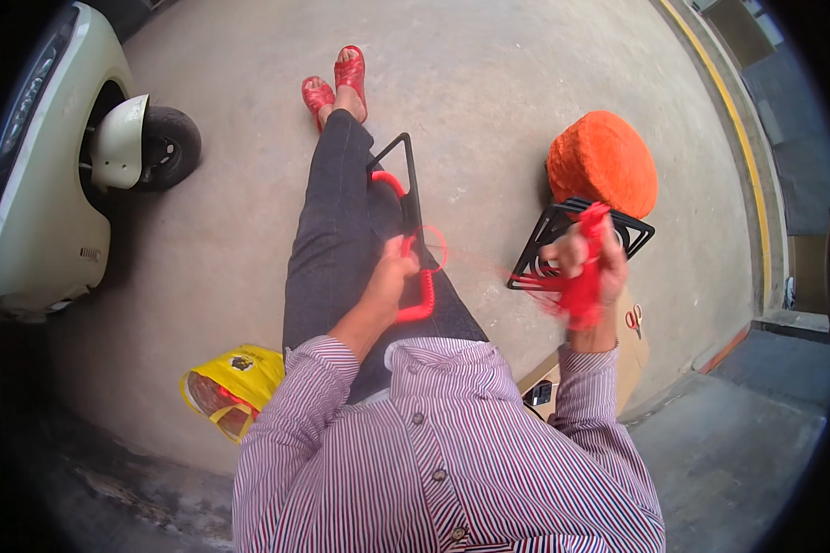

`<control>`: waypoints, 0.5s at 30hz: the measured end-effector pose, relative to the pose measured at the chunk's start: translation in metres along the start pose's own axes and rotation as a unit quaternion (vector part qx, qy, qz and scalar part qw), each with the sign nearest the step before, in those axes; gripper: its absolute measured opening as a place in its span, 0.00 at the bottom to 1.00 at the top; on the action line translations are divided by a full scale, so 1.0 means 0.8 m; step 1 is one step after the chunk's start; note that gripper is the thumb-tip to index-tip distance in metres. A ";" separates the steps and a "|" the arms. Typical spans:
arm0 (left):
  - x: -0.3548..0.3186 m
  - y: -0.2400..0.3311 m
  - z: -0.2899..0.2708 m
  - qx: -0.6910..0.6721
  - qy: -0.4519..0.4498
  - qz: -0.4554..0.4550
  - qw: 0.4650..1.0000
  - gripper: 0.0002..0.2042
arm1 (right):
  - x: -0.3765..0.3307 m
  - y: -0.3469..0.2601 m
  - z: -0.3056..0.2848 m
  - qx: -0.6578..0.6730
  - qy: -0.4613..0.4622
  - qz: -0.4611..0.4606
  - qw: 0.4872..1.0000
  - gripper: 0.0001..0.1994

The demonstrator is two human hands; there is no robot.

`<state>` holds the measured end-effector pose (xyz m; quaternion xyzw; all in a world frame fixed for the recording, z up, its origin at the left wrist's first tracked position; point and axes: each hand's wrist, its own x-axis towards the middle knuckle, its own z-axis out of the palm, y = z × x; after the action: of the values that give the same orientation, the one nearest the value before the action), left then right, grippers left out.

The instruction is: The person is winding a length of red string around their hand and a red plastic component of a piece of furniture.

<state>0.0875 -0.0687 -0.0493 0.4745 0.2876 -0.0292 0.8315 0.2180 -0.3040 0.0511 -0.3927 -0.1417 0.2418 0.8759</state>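
Note:
Over my lap, my left hand (389,278) is closed on a black square-cornered frame (412,195). Red cord is wound in tight coils round the frame's curved inner part, and a coiled red stretch (426,300) shows below the hand. A loose red loop stands out beside my fingers. Off to the right, my right hand (612,269) is closed round a bundle of red cord (581,300), smeared by motion. Thin red strands stretch from the bundle toward the frame. Behind the right hand, more black frames (528,255) of the same kind lean together.
An orange fluffy stool (604,161) stands beyond the frames. Scissors (634,319) lie on cardboard (629,369) at the right, with a small black device (539,394) near my sleeve. A yellow bag (260,369) sits at left. A pale vehicle (60,217) with a wheel (177,147) stands far left.

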 end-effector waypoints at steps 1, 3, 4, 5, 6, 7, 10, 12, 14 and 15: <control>-0.004 0.000 -0.002 -0.018 -0.009 0.002 1.000 0.32 | 0.004 -0.013 -0.012 0.092 0.060 0.002 0.994 0.13; -0.009 -0.006 0.000 0.010 -0.007 -0.005 1.000 0.33 | 0.013 -0.028 -0.045 0.181 0.028 -0.031 0.983 0.14; -0.012 -0.008 0.000 0.040 -0.003 -0.012 0.999 0.34 | 0.012 -0.022 -0.051 0.104 0.061 -0.038 0.992 0.14; -0.013 -0.010 0.000 0.040 -0.002 -0.013 0.999 0.34 | 0.013 -0.011 -0.044 0.029 0.092 -0.043 0.994 0.15; -0.015 -0.012 0.000 0.062 -0.008 -0.011 0.998 0.34 | 0.013 0.004 -0.031 -0.057 0.101 0.014 0.993 0.17; -0.016 -0.014 -0.001 0.084 -0.015 -0.009 0.996 0.34 | 0.009 0.026 -0.015 -0.131 0.152 0.059 0.978 0.16; -0.011 -0.024 -0.006 0.041 -0.023 -0.007 0.999 0.34 | -0.008 0.096 0.030 -0.244 0.040 0.175 0.953 0.13; -0.013 -0.020 -0.004 0.029 -0.032 -0.009 0.999 0.34 | -0.016 0.131 0.040 -0.258 0.020 0.283 0.924 0.14; -0.012 -0.023 -0.007 0.008 -0.037 -0.005 0.999 0.32 | -0.017 0.131 0.046 -0.336 0.022 0.249 0.908 0.14; -0.014 -0.017 -0.003 0.008 -0.037 -0.006 0.999 0.32 | -0.016 0.124 0.057 -0.416 0.025 0.215 0.883 0.14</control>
<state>0.0728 -0.0769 -0.0552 0.4779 0.2590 -0.0540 0.8376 0.1566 -0.2258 0.0051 -0.7477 -0.1191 0.3333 0.5619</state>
